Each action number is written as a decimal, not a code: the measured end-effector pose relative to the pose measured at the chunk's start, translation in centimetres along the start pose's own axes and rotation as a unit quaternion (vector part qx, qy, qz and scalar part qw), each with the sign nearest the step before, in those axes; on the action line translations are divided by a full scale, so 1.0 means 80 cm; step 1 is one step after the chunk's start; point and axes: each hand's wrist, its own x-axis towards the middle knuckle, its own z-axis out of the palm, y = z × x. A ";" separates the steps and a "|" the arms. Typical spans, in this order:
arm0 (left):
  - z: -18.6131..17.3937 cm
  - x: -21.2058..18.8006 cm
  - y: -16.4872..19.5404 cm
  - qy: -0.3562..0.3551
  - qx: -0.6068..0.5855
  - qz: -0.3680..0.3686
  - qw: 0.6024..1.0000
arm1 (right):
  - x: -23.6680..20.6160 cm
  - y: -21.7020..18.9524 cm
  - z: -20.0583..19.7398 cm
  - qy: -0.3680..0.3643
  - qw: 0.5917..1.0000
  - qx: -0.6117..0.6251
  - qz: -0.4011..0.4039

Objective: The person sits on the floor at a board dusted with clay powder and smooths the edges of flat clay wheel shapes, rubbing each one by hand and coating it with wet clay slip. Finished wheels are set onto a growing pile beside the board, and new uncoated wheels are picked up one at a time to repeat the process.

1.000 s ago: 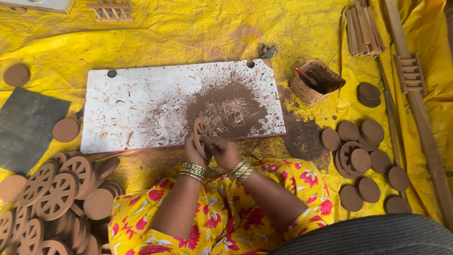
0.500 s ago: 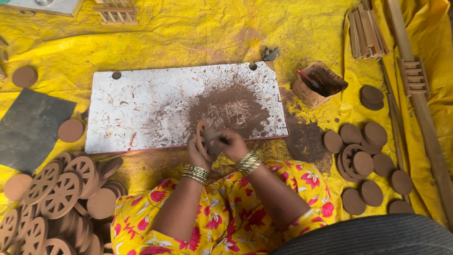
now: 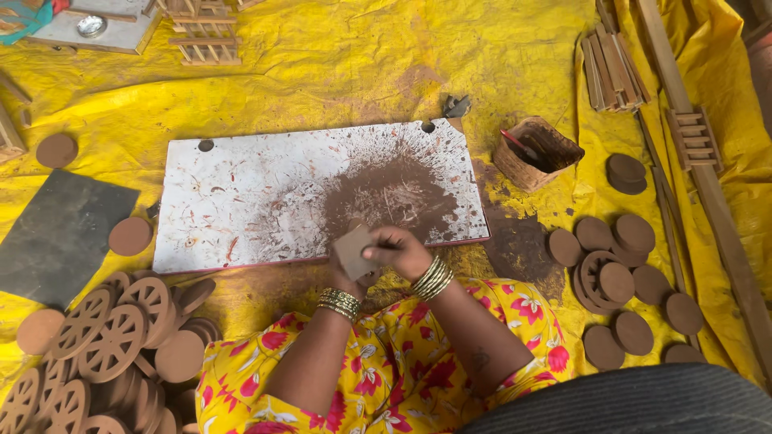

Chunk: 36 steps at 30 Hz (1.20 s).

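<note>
Seen from above, a person in a yellow flowered garment sits on a yellow sheet (image 3: 338,72) spread over the floor. Just below the middle of the frame both hands meet at the near edge of a white board (image 3: 241,201), which is smeared with brown dust. The left hand (image 3: 344,277) supports a flat brown disc (image 3: 354,249) from beneath, with its fingers closed on the disc. The right hand (image 3: 400,249) presses on the disc from the right side, its fingers curled around the edge. Gold bangles ring both wrists.

At the lower left of the frame lies a heap of brown spoked wheels (image 3: 96,337) mixed with plain discs. At the right, well apart from the hands, plain brown discs (image 3: 627,273) lie scattered in a loose group. A small woven basket (image 3: 537,153) sits just beyond the board's upper right corner. A dark slate slab (image 3: 56,233) lies at the left. Wooden slats (image 3: 611,72) rest at the upper right.
</note>
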 end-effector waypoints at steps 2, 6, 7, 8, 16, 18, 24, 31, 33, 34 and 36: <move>0.006 -0.003 -0.003 0.110 0.005 -0.053 0.992 | -0.001 -0.005 0.001 0.122 0.987 -0.047 0.098; 0.027 -0.015 0.005 0.133 0.014 -0.031 0.991 | -0.008 -0.019 0.008 0.280 0.863 -0.401 0.126; 0.030 -0.018 0.009 0.152 0.002 -0.037 0.988 | -0.011 -0.022 0.011 0.236 0.907 -0.343 0.067; 0.032 -0.017 0.014 0.171 -0.009 -0.039 0.985 | -0.014 -0.025 0.013 0.188 0.941 -0.282 0.005; 0.058 -0.029 0.050 0.092 -0.039 0.094 0.991 | -0.035 -0.038 0.022 0.124 0.946 -0.298 -0.009; 0.066 -0.051 0.081 0.021 -0.176 0.101 0.979 | -0.037 -0.035 0.021 0.112 0.825 -0.550 -0.071; 0.024 -0.213 0.222 -0.200 -0.268 0.326 0.884 | -0.038 -0.015 0.018 0.075 0.856 -0.512 -0.010; -0.106 -0.491 0.270 0.194 -0.235 0.504 0.808 | -0.029 0.012 0.013 -0.022 0.732 -0.681 0.013; -0.140 -0.547 0.251 0.272 -0.262 0.521 0.765 | -0.026 0.018 0.012 -0.020 0.749 -0.661 0.032; -0.154 -0.568 0.240 0.296 -0.290 0.526 0.743 | -0.025 0.020 0.012 -0.036 0.754 -0.655 0.025; -0.180 -0.589 0.223 0.309 -0.369 0.553 0.680 | -0.023 0.025 0.011 -0.061 0.765 -0.641 0.015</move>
